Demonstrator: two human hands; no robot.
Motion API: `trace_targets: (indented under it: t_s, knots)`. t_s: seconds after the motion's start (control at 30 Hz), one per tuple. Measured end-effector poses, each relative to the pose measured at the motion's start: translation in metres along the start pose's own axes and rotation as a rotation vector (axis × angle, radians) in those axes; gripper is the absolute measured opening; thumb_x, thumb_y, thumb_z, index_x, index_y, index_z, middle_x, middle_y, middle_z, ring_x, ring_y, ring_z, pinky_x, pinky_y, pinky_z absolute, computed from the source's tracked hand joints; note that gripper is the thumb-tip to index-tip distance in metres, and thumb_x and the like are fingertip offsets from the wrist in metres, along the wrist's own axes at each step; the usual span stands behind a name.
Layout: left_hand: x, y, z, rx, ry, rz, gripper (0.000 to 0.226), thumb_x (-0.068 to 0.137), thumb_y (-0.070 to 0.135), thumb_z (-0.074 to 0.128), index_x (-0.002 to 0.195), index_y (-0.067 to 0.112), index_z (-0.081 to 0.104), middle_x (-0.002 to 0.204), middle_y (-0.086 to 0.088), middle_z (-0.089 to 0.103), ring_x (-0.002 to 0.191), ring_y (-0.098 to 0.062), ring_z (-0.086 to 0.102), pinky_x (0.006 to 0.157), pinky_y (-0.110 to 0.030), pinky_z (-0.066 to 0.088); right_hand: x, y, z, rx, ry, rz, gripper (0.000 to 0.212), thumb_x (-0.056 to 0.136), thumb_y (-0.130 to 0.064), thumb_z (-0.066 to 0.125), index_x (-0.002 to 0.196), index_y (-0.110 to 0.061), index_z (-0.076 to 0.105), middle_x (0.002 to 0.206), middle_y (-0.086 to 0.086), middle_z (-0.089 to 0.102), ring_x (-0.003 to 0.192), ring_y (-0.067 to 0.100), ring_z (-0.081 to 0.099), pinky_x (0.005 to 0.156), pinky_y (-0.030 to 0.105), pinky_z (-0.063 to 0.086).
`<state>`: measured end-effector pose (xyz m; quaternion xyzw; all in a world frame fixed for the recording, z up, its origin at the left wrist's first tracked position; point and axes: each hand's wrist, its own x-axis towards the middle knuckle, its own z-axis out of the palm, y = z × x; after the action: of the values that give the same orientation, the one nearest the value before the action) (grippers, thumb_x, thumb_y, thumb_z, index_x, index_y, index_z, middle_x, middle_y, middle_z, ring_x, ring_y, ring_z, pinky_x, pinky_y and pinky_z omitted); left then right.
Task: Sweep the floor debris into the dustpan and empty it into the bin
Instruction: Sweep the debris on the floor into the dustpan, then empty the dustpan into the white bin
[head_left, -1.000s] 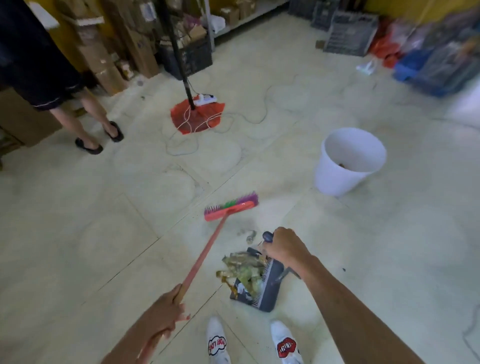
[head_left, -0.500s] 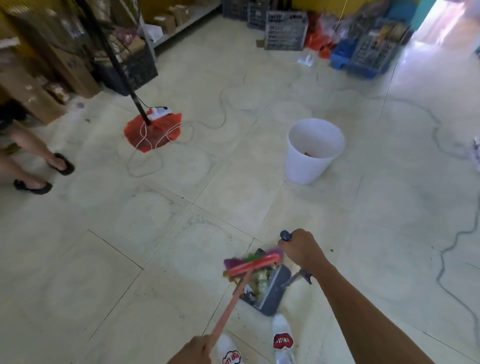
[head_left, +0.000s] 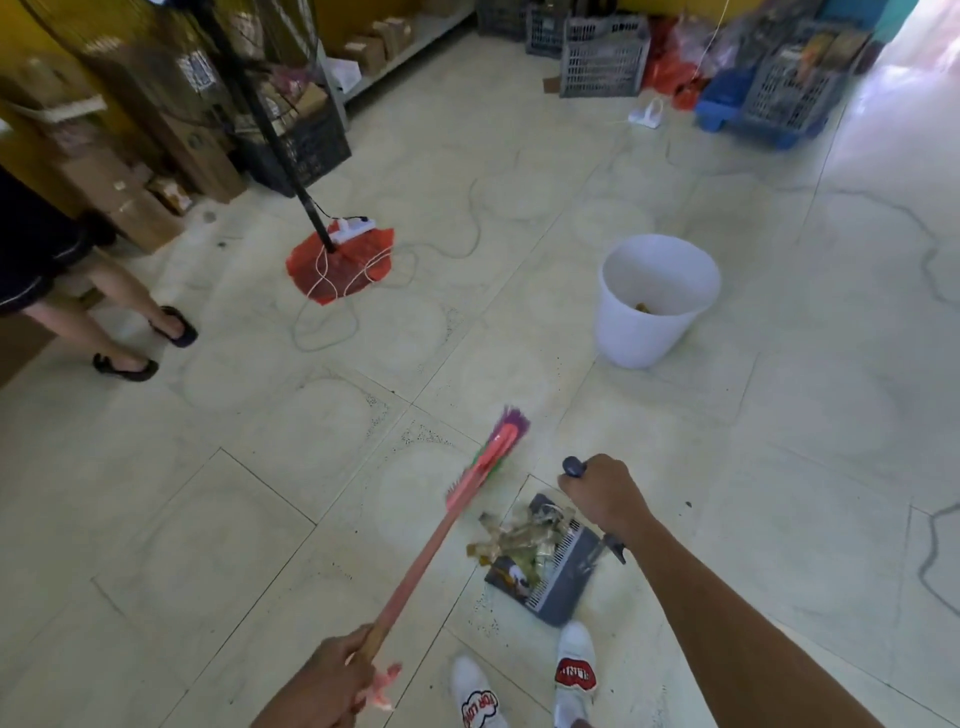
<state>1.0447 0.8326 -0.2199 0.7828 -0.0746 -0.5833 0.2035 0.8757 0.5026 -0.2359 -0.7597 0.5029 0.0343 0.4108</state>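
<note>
The white bin (head_left: 655, 299) stands on the pale tiled floor (head_left: 260, 519), upright and open, with only a scrap of brownish debris visible at its bottom. It serves as the landmark here. Well short of the bin, toward the person's white shoes (head_left: 574, 670), the grey dustpan (head_left: 561, 566) sits low by the floor, heaped with yellowish crumpled debris (head_left: 524, 535). The sweeping therefore looks largely done, while carrying the load across and tipping it into the bin appears still to come.

Left of the dustpan, and likewise well short of the bin, the pink broom (head_left: 467, 493) angles up off the pile, its multicoloured bristles blurred and clear of the debris.

The right hand (head_left: 605, 493) is curled tight around the dustpan's upright dark handle, fingers wrapped closed, the handle's tip poking out above the fist; the pan itself lies just below and nearer the shoes. The left hand (head_left: 332, 680) grips the broom's pole near its end, fingers closed round it.
</note>
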Motion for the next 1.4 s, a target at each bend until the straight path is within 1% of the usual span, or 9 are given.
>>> trace_targets:
  t_s: [0.17, 0.27, 0.37, 0.6, 0.87, 1.07, 1.17, 1.23, 1.4]
  knots:
    - [0.042, 0.049, 0.077, 0.522, 0.031, 0.047, 0.049, 0.092, 0.022, 0.062, 0.134, 0.011, 0.040, 0.103, 0.001, 0.055, 0.066, -0.006, 0.055, 0.058, -0.015, 0.046, 0.005, 0.000, 0.005, 0.011, -0.040, -0.069, 0.047, 0.083, -0.010, 0.057, 0.046, -0.020, 0.030, 0.032, -0.006, 0.029, 0.024, 0.005, 0.031, 0.031, 0.015, 0.023]
    - [0.036, 0.066, 0.126, 0.528, -0.073, 0.040, 0.006, 0.092, 0.026, 0.054, 0.090, 0.021, 0.054, 0.085, 0.014, 0.052, 0.078, -0.005, 0.064, 0.056, -0.007, 0.041, 0.009, 0.008, 0.003, 0.064, -0.055, -0.069, 0.047, 0.088, -0.014, 0.060, 0.049, -0.018, 0.034, 0.041, -0.007, 0.034, 0.025, 0.002, 0.033, 0.032, 0.012, 0.025]
    - [0.033, 0.070, 0.143, 0.512, -0.164, 0.007, 0.024, 0.095, 0.022, 0.050, 0.077, 0.010, 0.059, 0.072, 0.013, 0.053, 0.101, -0.019, 0.069, 0.075, -0.014, 0.051, 0.003, 0.016, 0.002, 0.049, -0.049, -0.140, 0.050, 0.091, -0.021, 0.061, 0.051, -0.016, 0.032, 0.045, -0.006, 0.032, 0.027, 0.005, 0.033, 0.035, 0.013, 0.031]
    - [0.045, 0.109, 0.072, 0.250, -0.211, -0.188, 0.024, 0.095, 0.013, 0.049, 0.096, -0.003, 0.067, 0.055, 0.000, 0.060, 0.036, -0.006, 0.049, 0.036, -0.019, 0.039, -0.006, 0.018, -0.036, -0.014, 0.066, -0.222, 0.054, 0.086, -0.025, 0.063, 0.044, -0.020, 0.030, 0.040, -0.008, 0.030, 0.034, 0.005, 0.028, 0.041, 0.019, 0.025]
    - [0.012, 0.270, 0.054, 0.326, -0.213, -0.090, 0.024, 0.083, 0.012, 0.040, 0.066, 0.011, 0.056, 0.051, 0.002, 0.050, 0.042, -0.007, 0.043, 0.051, -0.020, 0.029, 0.009, -0.030, -0.147, 0.110, 0.292, -0.191, 0.048, 0.085, -0.025, 0.064, 0.049, -0.011, 0.034, 0.045, 0.003, 0.039, 0.047, 0.018, 0.040, 0.050, 0.031, 0.032]
    - [-0.054, 0.372, 0.049, 0.430, -0.082, 0.210, 0.039, 0.103, 0.025, 0.039, 0.067, 0.010, 0.049, 0.063, -0.007, 0.047, 0.022, -0.002, 0.047, 0.027, -0.014, 0.038, 0.000, -0.060, -0.231, 0.156, 0.428, -0.222, 0.040, 0.086, -0.031, 0.064, 0.063, 0.001, 0.057, 0.054, 0.009, 0.056, 0.051, 0.024, 0.055, 0.058, 0.029, 0.045]
    - [-0.067, 0.430, 0.032, 0.204, -0.420, 0.053, 0.019, 0.070, -0.004, 0.068, 0.065, 0.001, 0.051, 0.048, -0.014, 0.052, 0.023, -0.013, 0.053, 0.023, -0.018, 0.042, -0.002, -0.083, -0.275, 0.230, 0.538, -0.211, 0.040, 0.083, -0.035, 0.066, 0.070, 0.003, 0.064, 0.063, 0.015, 0.065, 0.051, 0.025, 0.059, 0.054, 0.032, 0.049]
    - [-0.082, 0.474, 0.025, 0.143, -0.561, 0.049, 0.036, 0.046, -0.015, 0.084, 0.061, -0.002, 0.055, 0.039, -0.013, 0.052, 0.025, -0.019, 0.055, 0.023, -0.024, 0.045, 0.000, -0.099, -0.307, 0.308, 0.617, -0.174, 0.035, 0.082, -0.037, 0.067, 0.068, -0.005, 0.064, 0.060, 0.009, 0.063, 0.044, 0.018, 0.057, 0.043, 0.026, 0.045]
    - [-0.084, 0.547, -0.003, 0.339, -0.281, 0.423, 0.027, 0.095, 0.019, 0.056, 0.072, 0.005, 0.055, 0.039, -0.004, 0.058, 0.029, -0.011, 0.055, 0.031, -0.018, 0.045, 0.004, -0.133, -0.379, 0.412, 0.729, -0.121, 0.033, 0.086, -0.037, 0.066, 0.067, -0.013, 0.054, 0.052, 0.000, 0.048, 0.032, 0.008, 0.039, 0.030, 0.014, 0.030]
